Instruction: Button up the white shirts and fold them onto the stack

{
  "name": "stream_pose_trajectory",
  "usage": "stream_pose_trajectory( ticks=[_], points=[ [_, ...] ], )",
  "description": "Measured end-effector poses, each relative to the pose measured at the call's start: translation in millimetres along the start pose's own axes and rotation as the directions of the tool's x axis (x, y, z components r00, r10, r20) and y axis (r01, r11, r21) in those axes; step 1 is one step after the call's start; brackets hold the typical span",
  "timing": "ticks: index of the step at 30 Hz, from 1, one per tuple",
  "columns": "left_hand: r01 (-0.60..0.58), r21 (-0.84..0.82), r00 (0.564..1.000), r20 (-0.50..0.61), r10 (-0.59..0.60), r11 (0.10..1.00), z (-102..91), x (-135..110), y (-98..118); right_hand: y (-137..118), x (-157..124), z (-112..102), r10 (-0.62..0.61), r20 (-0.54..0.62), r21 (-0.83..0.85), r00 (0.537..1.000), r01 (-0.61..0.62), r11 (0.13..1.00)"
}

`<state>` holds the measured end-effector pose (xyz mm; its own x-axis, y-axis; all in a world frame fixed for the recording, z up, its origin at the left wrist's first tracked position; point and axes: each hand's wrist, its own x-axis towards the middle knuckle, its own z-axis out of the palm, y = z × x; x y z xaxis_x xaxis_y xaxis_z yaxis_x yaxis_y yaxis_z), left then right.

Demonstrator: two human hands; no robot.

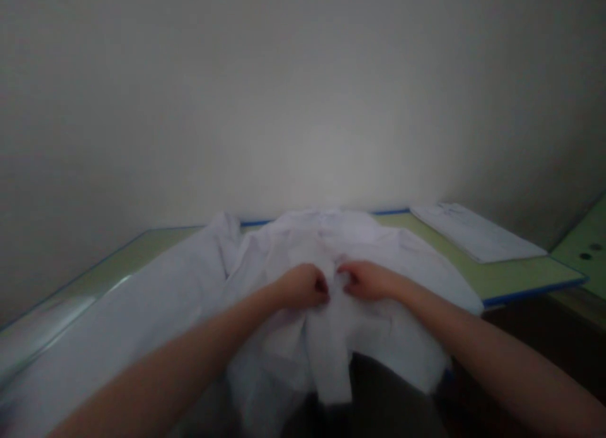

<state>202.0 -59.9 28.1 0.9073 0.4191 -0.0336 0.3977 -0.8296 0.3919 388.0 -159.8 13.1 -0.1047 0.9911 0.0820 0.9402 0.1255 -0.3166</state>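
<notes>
A white garment (369, 226), which looks like a shirt or coat, lies rumpled over the table, and its lower part hangs past the near edge. My left hand (305, 286) is closed in a pinch on the garment near its middle, beside a long strip of cloth that runs down toward me. Just to the right, my right hand (367, 280) pinches the same garment, its fingertips curled toward my left hand. A small gap separates the two hands. Blur and dim light hide any buttons or other small parts at the fingertips.
The green table (516, 280) has a blue edge and stands against a plain wall (303, 97). A flat white stack (478, 233), paper or folded cloth, lies at the back right. White cloth (156, 299) spreads across the left side. Another green surface (587, 248) stands at far right.
</notes>
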Motion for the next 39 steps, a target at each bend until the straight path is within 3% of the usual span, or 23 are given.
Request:
stream_pose_trajectory(
  ticks=[8, 11, 14, 19, 23, 25, 27, 30, 32, 35, 39],
  points=[
    [0.000, -0.054, 0.998, -0.062, -0.003, 0.999, 1.8, -9.8, 7.1, -13.7, 11.3, 16.6, 0.007, -0.067, -0.030, 0.998, -0.009, 0.999],
    [0.045, -0.119, 0.995, -0.083, -0.055, 0.992, -4.4, -17.6, 7.5, -15.5, 4.4, 13.2, -0.068, -0.110, 0.014, 0.992, 0.070, 0.997],
    [0.074, -0.218, 0.993, -0.072, -0.091, 0.973, -8.9, -26.1, 7.5, -13.9, -14.9, 0.6, -0.148, -0.149, 0.184, 0.978, 0.175, 0.967],
    [0.091, -0.417, 0.992, -0.042, -0.120, 0.904, -2.2, -34.0, 13.8, -5.7, -57.6, -12.4, -0.091, -0.201, 0.540, 0.975, 0.188, 0.820],
    [0.106, -0.570, 0.993, 0.024, -0.113, 0.815, 14.0, -33.9, 26.5, -1.6, -82.3, -3.9, -0.029, -0.203, 0.771, 0.979, 0.178, 0.611],
    [0.111, -0.608, 0.993, 0.049, -0.103, 0.786, 23.9, -33.1, 33.7, -5.2, -89.5, 1.0, -0.011, -0.203, 0.812, 0.979, 0.175, 0.556],
    [0.111, -0.643, 0.994, 0.056, -0.098, 0.758, 33.8, -32.2, 39.9, -13.3, -93.4, 4.2, -0.056, -0.146, 0.802, 0.988, 0.151, 0.578],
    [0.100, -0.684, 0.994, 0.040, -0.100, 0.722, 45.3, -31.2, 45.5, -28.8, -93.8, 8.3, -0.075, -0.017, 0.730, 0.997, 0.064, 0.681],
    [0.088, -0.682, 0.994, 0.016, -0.105, 0.726, 50.0, -31.1, 46.8, -37.4, -91.5, 12.3, 0.047, -0.010, 0.665, 0.999, -0.028, 0.747],
    [0.062, -0.671, 0.994, -0.025, -0.105, 0.738, 54.4, -32.5, 47.3, -46.3, -87.9, 18.0, 0.249, -0.062, 0.536, 0.967, -0.178, 0.825],
    [0.061, -0.715, 0.992, -0.034, -0.121, 0.696, 59.4, -37.6, 47.9, -53.1, -89.1, 19.1, 0.292, -0.054, 0.429, 0.955, -0.242, 0.870]
  ],
)
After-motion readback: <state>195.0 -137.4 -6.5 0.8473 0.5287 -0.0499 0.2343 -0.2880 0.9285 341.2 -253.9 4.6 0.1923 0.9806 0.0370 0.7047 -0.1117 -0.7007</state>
